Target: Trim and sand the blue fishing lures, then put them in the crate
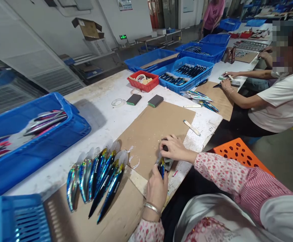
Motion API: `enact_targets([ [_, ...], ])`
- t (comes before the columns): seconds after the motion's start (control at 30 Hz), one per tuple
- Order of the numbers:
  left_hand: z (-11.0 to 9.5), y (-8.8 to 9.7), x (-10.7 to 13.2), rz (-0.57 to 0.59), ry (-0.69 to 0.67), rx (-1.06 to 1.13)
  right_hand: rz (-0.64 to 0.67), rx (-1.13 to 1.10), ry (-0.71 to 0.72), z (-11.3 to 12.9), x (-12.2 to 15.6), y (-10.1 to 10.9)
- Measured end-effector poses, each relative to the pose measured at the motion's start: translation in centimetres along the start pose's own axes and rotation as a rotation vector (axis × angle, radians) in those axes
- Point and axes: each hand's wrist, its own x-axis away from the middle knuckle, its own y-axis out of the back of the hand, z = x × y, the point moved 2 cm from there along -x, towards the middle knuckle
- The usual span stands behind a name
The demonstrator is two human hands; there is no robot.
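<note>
My left hand (pixel 156 188) is closed round a shiny blue and yellow fishing lure (pixel 161 166) at the near edge of the table. Just beyond it, my right hand (pixel 174 148) is closed on a dark object (pixel 165 148) that rests against the lure; I cannot make out what that object is. Both hands work over a sheet of brown cardboard (pixel 148 131). Several finished lures (pixel 98 178) of the same kind lie fanned out to the left of my hands.
A blue crate (pixel 68 131) with silver and pink lures stands at left. Two sanding blocks (pixel 155 100), a tape roll (pixel 117 102), a red tray (pixel 143 81) and blue baskets (pixel 184 72) lie farther along. Another person sits at right; an orange stool (pixel 237 153) is beside me.
</note>
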Motion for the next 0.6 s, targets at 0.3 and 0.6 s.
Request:
enact_targets([
  [0.3,0.0,-0.1,0.11,-0.018,-0.008,-0.007,-0.028,0.032,-0.006,-0.1,-0.01,-0.18],
  [0.6,-0.05,0.02,0.14,-0.024,-0.017,0.022,-0.071,0.065,0.006,-0.05,0.3,-0.24],
])
